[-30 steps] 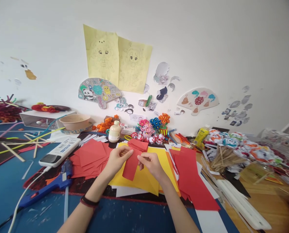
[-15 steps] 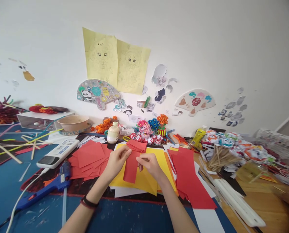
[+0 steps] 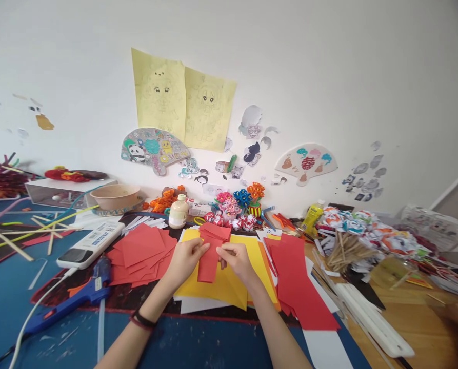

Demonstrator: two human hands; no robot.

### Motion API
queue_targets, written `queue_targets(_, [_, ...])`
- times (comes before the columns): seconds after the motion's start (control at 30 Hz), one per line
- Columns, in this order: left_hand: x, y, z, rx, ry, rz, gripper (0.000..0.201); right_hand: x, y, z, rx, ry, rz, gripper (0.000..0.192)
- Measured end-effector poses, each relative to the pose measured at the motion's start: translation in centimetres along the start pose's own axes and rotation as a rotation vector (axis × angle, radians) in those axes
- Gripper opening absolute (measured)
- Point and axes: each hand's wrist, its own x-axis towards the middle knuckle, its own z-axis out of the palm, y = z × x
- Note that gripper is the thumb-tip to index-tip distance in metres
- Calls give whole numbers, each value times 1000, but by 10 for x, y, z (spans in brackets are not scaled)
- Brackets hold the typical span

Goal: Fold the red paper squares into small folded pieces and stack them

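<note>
A strip of red paper [image 3: 208, 267] is pinched at its two long edges between my hands, above the yellow sheets [image 3: 229, 293]. My left hand [image 3: 185, 259] grips its left edge with thumb and forefinger. On the opposite edge, my right hand [image 3: 234, 258] closes its thumb and fingers. Just beyond the strip lie small folded red papers [image 3: 216, 231]. To the left is a loose pile of red paper squares [image 3: 143, 251], and larger red sheets [image 3: 303, 287] lie to the right.
A blue glue gun [image 3: 73, 300] and a white power strip [image 3: 91, 245] with a cable lie at left. Behind the papers stand a glue bottle [image 3: 178, 211] and paper flowers [image 3: 242, 199]. Wooden sticks [image 3: 346, 251] and a white bar-shaped tool [image 3: 373, 320] occupy the right side.
The lower end of the red strip has risen slightly and looks shorter. My left fingers have slid a little down its edge; my right hand stays nearly in place.
</note>
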Motion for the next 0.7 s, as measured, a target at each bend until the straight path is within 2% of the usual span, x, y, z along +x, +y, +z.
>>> queue_targets(0.07, [0, -2, 3, -6, -46, -9, 44, 0, 1, -2, -18, 22, -13, 36])
queue_targets(0.2, [1, -8, 10, -24, -46, -20, 45, 1, 6, -5, -23, 47, -14, 37])
queue_targets(0.33, [-1, -10, 17, -21, -111, -29, 44, 1, 11, -7, -24, 120, -13, 39])
queue_targets(0.5, [-2, -6, 19, 18, -41, -28, 40, 2, 11, -9, -17, 144, -4, 40])
queue_targets(0.63, [-2, -2, 17, -27, -123, -27, 40, 1, 9, -9, -5, 235, -2, 39])
queue_targets(0.7, [-3, -1, 16, -21, -108, -17, 40, 1, 7, -9, 11, 251, 4, 38])
